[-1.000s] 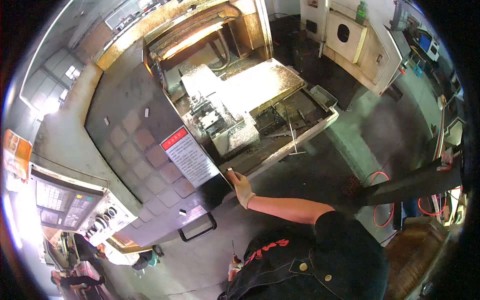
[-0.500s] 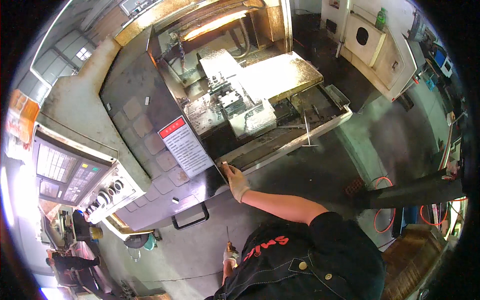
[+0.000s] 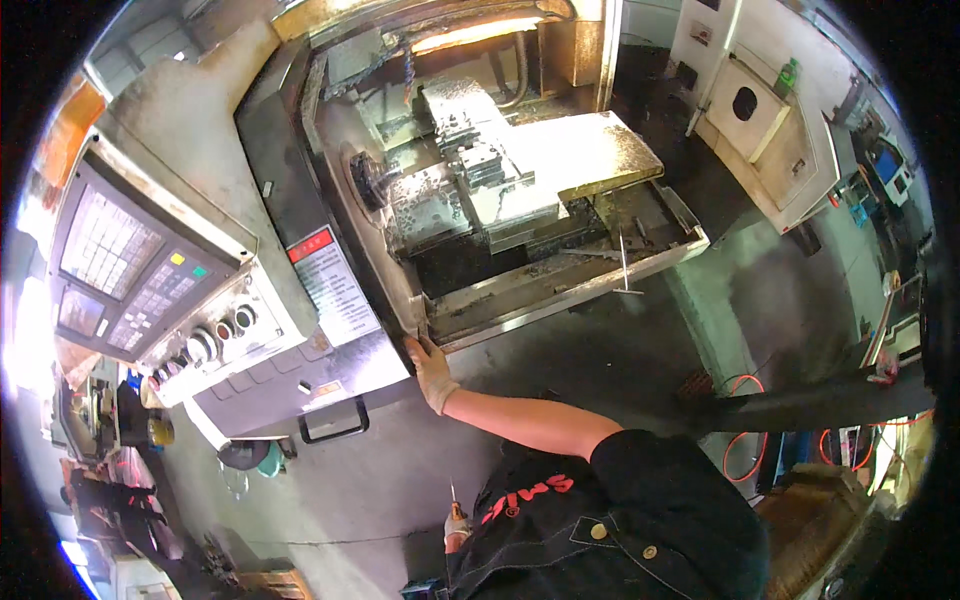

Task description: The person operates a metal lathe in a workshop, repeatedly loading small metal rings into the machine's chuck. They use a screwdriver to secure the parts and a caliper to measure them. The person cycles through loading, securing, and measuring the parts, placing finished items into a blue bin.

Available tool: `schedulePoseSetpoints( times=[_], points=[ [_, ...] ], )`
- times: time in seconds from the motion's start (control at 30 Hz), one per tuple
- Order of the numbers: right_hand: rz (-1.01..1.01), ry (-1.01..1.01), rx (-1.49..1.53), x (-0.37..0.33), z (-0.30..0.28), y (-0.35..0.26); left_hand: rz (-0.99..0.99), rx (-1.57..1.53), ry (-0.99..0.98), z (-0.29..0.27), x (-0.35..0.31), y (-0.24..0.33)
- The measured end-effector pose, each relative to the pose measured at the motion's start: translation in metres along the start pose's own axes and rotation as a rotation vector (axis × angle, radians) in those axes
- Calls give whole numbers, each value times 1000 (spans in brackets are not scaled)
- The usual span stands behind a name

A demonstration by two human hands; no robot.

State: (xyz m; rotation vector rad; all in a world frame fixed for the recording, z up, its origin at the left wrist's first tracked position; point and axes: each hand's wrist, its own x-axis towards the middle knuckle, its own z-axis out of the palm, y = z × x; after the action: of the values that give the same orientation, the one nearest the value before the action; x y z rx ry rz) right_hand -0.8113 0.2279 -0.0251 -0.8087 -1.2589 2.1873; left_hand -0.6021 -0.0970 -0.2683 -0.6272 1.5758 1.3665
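Observation:
My right hand (image 3: 432, 375), in a pale glove, reaches out and grips the right edge of the dark sliding door (image 3: 350, 365) of a machine tool. Its fingers lie at the door's edge, partly hidden. Down by my side, my left hand (image 3: 457, 527), also gloved, is closed around a screwdriver (image 3: 455, 508) with an orange-brown handle, its thin blade pointing up. Beyond the door's edge lies the machine's lit interior, with a round dark chuck (image 3: 367, 180), a metal tool block (image 3: 485, 165) and a pale slide cover (image 3: 590, 150).
A control panel (image 3: 130, 270) with a screen, keys and knobs stands at the left. Below the notice sheet (image 3: 335, 290) on the door is a black handle (image 3: 335, 422). A T-shaped rod (image 3: 625, 265) leans on the tray's front rim (image 3: 560, 305). Another cabinet (image 3: 770, 130) stands at the right.
The door has slid left with my right hand at its edge, uncovering the chuck and more of the interior. My left hand stays low with the screwdriver. The view has shifted somewhat.

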Motion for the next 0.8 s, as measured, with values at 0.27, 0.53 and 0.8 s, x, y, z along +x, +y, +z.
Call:
schedulePoseSetpoints(
  times=[0.27,0.53,0.8],
  points=[
    [221,-89,495,5,-22,5,-13,-46,-17,12,17,23],
    [28,-330,-615,166,-57,-52,45,-128,-33,45,38,65],
    [-250,-320,-1589,392,-25,-97,95,225,389,139,5,113]
  ],
)
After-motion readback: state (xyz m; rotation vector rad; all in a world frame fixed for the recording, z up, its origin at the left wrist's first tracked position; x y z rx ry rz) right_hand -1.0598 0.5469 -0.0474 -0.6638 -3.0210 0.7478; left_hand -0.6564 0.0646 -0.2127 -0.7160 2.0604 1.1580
